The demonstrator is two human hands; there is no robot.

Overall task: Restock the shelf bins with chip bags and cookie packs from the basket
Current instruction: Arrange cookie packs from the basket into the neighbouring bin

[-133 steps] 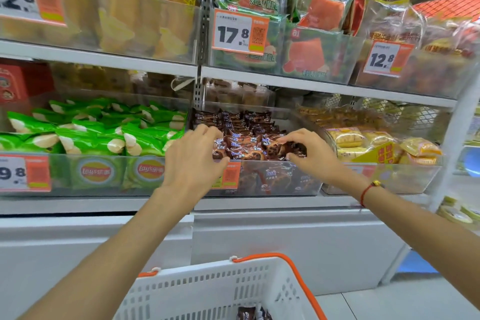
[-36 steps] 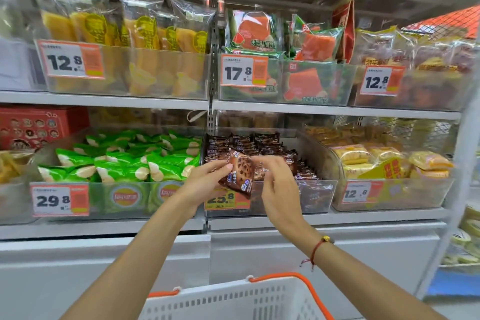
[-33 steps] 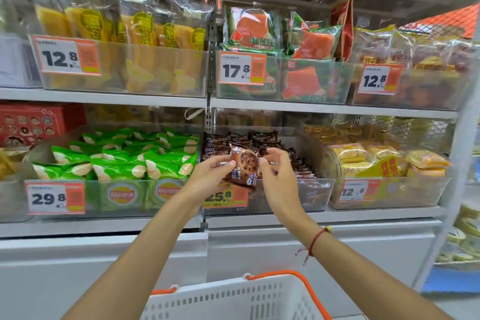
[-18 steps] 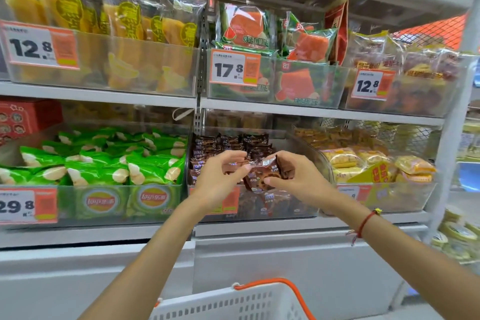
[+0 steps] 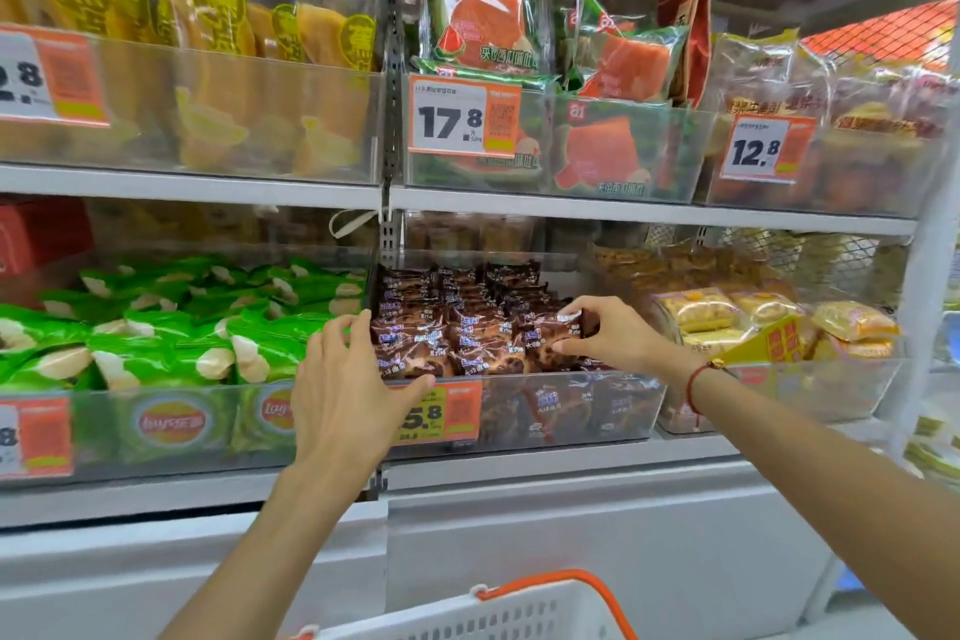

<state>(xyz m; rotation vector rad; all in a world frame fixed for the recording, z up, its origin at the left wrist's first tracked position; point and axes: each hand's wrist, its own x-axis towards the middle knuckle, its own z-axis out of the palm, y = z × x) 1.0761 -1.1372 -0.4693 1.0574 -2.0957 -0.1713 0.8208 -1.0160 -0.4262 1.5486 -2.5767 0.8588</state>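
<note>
Most of the cookie bin already looks full, so I'd guess this part of the restock is pretty far along. Right hand (image 5: 608,335) has its fingers (image 5: 571,316) pinched round one brown cookie pack (image 5: 553,335), holding it right at the top of the pile near the bin's right side, about to be tucked in. Left hand (image 5: 345,392) holds nothing, fingers relaxed and spread, thumb lying along the front rim of the clear cookie bin (image 5: 571,411) over the orange price tag (image 5: 441,413), fingertips at the packs on the left edge.

Green chip bags (image 5: 171,343) fill the bin next door, looks well stocked too. Only the rim of the white basket (image 5: 493,613) with its orange handle shows at the bottom, so can't tell what's left in it.

Around: yellow snack packs (image 5: 727,314) in the bin to the right, watermelon-print packs (image 5: 483,31) on the shelf above. Rows are packed tight, so squeezing another pack in without knocking the neighbours is the fiddly bit
</note>
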